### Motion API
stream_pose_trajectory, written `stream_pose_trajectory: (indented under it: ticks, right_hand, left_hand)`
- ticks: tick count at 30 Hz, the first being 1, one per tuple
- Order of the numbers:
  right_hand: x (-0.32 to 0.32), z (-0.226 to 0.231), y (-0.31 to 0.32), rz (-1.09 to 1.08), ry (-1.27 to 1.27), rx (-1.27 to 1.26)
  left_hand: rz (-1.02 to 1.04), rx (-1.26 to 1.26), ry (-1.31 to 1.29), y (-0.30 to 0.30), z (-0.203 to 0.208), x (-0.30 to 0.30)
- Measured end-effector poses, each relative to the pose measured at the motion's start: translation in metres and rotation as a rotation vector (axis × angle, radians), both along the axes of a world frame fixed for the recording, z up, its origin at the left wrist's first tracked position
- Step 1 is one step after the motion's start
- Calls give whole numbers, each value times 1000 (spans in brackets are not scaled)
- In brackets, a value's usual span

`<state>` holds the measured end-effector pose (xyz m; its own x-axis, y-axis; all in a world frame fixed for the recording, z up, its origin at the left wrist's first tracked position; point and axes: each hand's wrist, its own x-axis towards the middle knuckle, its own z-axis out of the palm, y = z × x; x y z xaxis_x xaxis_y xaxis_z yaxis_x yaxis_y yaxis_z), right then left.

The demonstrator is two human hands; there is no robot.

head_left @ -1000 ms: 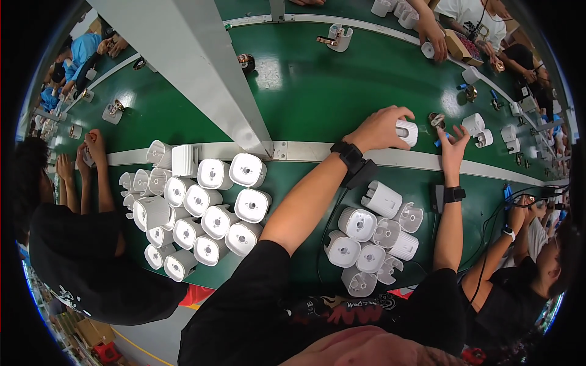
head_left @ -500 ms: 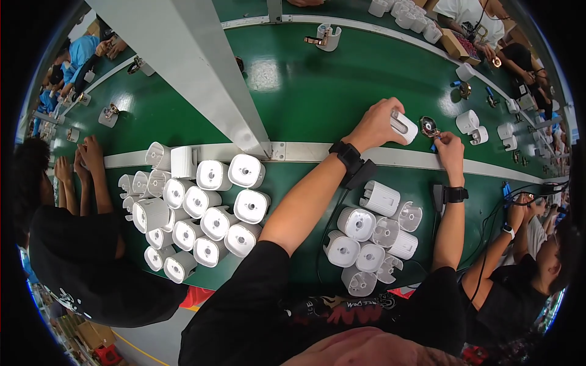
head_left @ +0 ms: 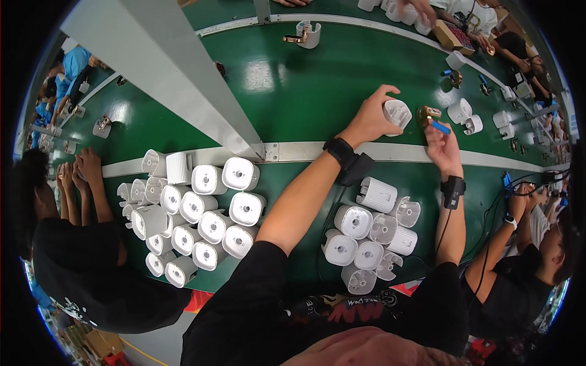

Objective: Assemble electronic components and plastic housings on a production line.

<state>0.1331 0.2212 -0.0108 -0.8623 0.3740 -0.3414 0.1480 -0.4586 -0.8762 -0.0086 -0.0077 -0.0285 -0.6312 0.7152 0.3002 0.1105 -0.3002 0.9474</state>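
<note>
My left hand (head_left: 368,120) is wrapped round a white plastic housing (head_left: 398,117), tilted so that its hollow, ribbed inside shows. Just to its right, my right hand (head_left: 442,146), turned palm up, grips a round gold-coloured metal part with a blue cylinder (head_left: 439,127) on it. The housing and the metal part are apart, both held above the far side of the metal rail. Exactly how my right fingertips hold the part is partly hidden.
White housings crowd the near green bench on the left (head_left: 207,179) and between my forearms (head_left: 369,255). A grey post (head_left: 177,79) rises left of my left arm. More housings (head_left: 461,111) lie beyond my right hand. Co-workers sit on both sides; cables (head_left: 497,210) hang at right.
My left hand has rolled the housing so its open inside faces up. My right hand has turned palm up and lifted the gold-coloured part, bringing its blue cylinder into view.
</note>
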Motion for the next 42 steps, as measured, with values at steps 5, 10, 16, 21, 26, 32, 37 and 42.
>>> stream_pose_trajectory:
  ticks: [5, 10, 16, 21, 26, 32, 37, 42]
  right_hand:
    - [-15, 7, -46, -29, 299, -569]
    - [-13, 7, -71, -263, 281, 648]
    - [-11, 4, -80, -367, 382, 1074]
    - [-10, 9, -81, -342, 438, 1217]
    - [-6, 21, -84, -306, 413, 1468]
    - [-5, 26, -88, -259, 420, 1556]
    - [-4, 32, -91, -225, 395, 1591]
    - [-5, 28, -91, -190, 372, 1566]
  left_hand:
    - [-98, -15, 56, 7, -14, -7]
    - [-13, -184, 394, 1, -3, 2]
    - [-39, -194, 389, 1, -1, 4]
    - [-59, -200, 376, -1, -1, 4]
    - [-65, -193, 370, 0, -1, 2]
    - [-61, -203, 367, -1, -2, 1]
    - [-62, -187, 396, -1, -2, 2]
    - [-63, -126, 363, 5, -2, 7]
